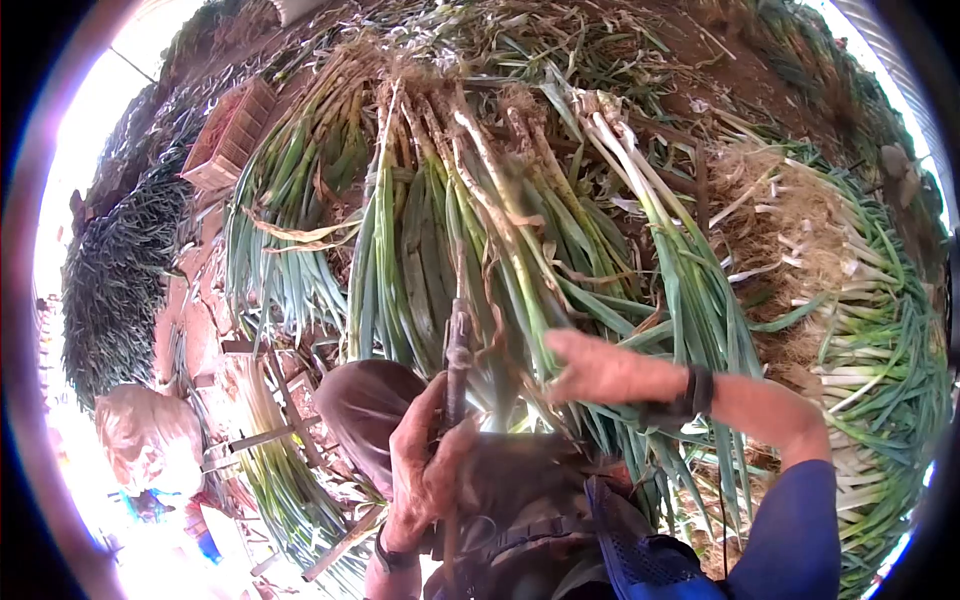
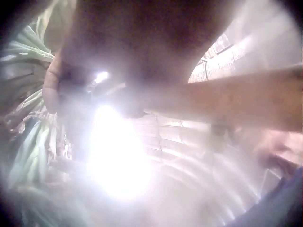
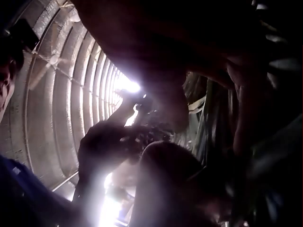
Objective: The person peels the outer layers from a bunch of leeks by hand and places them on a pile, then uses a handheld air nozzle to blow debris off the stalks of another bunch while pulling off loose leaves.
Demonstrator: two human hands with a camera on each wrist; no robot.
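Note:
In the head view my left hand grips a long stick-like tool, its upper part wrapped in dark material. The left wrist view shows its brown wooden shaft running out to the right; strong glare hides much of the grip. My right hand, blurred, is over the leaves of the leeks, fingers toward the left. In the right wrist view its dark fingers extend downward beside green leaves, with nothing visible between them. The leeks lie in bunches in front of my knees, roots away from me.
A long row of leeks with bushy roots lines the right side. Far left are a reddish crate and a dark green heap. Near left, leeks lie by wooden bars, beside a pale bag. Leaf scraps litter the ground.

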